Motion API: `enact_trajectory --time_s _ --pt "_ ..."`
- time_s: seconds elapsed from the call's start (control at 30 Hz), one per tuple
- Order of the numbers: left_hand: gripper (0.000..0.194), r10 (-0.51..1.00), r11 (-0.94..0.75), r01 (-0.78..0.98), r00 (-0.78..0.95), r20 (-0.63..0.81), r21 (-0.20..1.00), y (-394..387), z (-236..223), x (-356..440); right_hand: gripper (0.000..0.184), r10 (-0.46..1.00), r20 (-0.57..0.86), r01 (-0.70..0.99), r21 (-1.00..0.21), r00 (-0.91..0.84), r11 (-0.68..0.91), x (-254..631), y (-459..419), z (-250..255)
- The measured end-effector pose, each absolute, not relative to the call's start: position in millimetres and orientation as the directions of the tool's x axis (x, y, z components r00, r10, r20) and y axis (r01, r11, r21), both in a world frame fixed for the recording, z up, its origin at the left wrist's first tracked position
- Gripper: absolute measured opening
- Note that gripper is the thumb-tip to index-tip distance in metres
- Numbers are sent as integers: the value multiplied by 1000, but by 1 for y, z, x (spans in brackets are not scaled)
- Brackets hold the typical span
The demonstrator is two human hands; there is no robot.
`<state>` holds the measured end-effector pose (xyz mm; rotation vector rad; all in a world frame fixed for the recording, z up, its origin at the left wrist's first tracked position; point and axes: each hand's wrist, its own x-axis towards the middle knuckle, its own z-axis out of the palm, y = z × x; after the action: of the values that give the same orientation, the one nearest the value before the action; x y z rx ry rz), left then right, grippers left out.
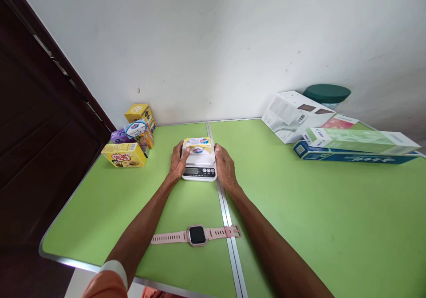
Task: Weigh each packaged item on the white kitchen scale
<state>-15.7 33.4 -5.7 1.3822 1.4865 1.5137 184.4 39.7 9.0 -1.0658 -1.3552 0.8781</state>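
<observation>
A white kitchen scale [201, 159] with a small display and a row of buttons stands on the green table. On its platform lies a yellow and white box [199, 143], which looks like a soap pack. My left hand [178, 161] grips the scale's left side, its thumb on top near the box. Along the right side of the scale, my right hand [225, 166] is wrapped with the thumb up; its other fingers are mostly hidden. Nearer to me, a pink-strapped smartwatch [197, 235] lies flat between my forearms.
Several small boxes, including a yellow carton [124, 155], are grouped at the table's left. At the right are a white box [293, 114], a long green box [356, 140] on a blue box [353, 157], and a dark green lid [327, 93]. A metal seam [229, 231] splits the table.
</observation>
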Motion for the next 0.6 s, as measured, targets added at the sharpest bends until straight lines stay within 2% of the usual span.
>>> enact_trajectory --time_s 0.2,0.3,0.47,0.53,0.6 --pt "79 923 -203 233 -280 265 951 35 -8 -15 71 944 323 96 -944 62 317 184 41 7" --pt "86 928 -177 237 -283 242 955 35 -5 -15 72 938 343 130 -934 54 334 184 43 2" --pt "101 913 -206 415 -244 327 886 39 12 -14 79 892 441 300 -868 101 396 186 48 -9" --pt "105 909 -257 502 -166 383 826 43 22 -13 79 869 489 364 -825 76 433 186 48 -11" --pt "101 903 -311 587 -62 425 747 49 32 -11 76 851 525 403 -786 32 469 186 47 -11"
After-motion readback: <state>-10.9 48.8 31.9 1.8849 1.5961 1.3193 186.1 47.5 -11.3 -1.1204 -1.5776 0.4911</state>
